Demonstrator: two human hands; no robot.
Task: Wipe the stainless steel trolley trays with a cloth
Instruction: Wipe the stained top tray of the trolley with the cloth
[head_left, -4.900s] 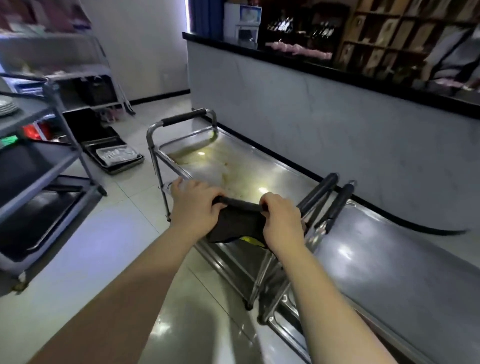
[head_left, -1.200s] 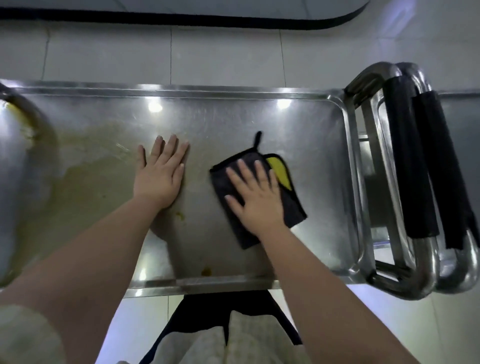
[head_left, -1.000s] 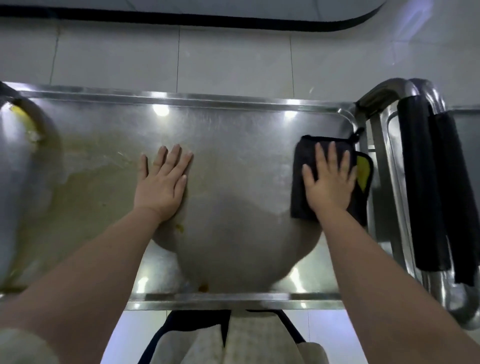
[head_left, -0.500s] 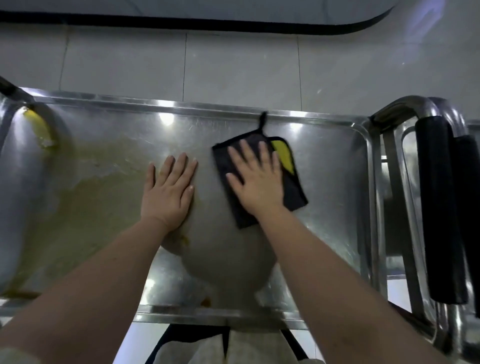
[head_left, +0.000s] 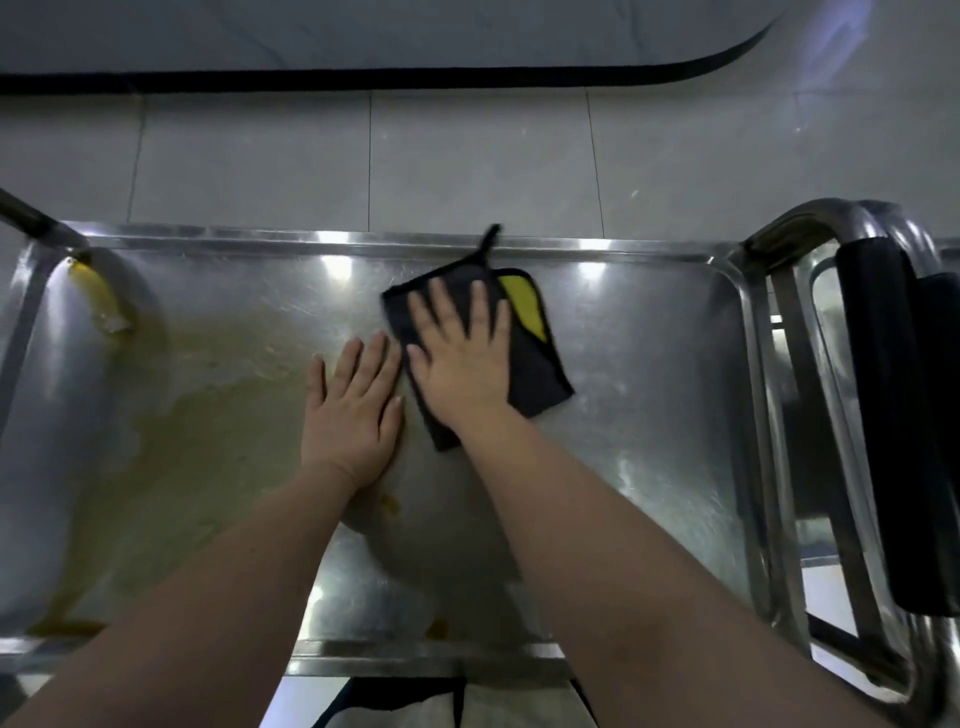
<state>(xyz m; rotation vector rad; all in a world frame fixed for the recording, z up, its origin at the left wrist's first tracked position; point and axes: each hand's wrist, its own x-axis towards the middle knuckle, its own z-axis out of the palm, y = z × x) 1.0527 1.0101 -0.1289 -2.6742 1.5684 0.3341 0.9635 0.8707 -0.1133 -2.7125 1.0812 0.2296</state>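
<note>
At the tray's far-left end a yellow smear sits in the rounded corner, and a dull yellowish film covers the tray's left half. Near the tray's middle the left hand lies palm down on the bare steel, fingers straight and close together, holding nothing. Just right of it, the thumbs nearly touching, the right hand presses flat on the dark cloth, fingers straight and slightly spread, not curled round it. The cloth lies on the tray's floor, right of centre and close to the tray's far rim, tilted. Its hanging loop reaches over that rim, and a yellow patch shows at its upper right corner. The tray's right part is bare, shiny steel with faint streaks. Past the tray's right end stand steel tube handles with a black grip. Beyond the tray's far rim lie pale floor tiles
</note>
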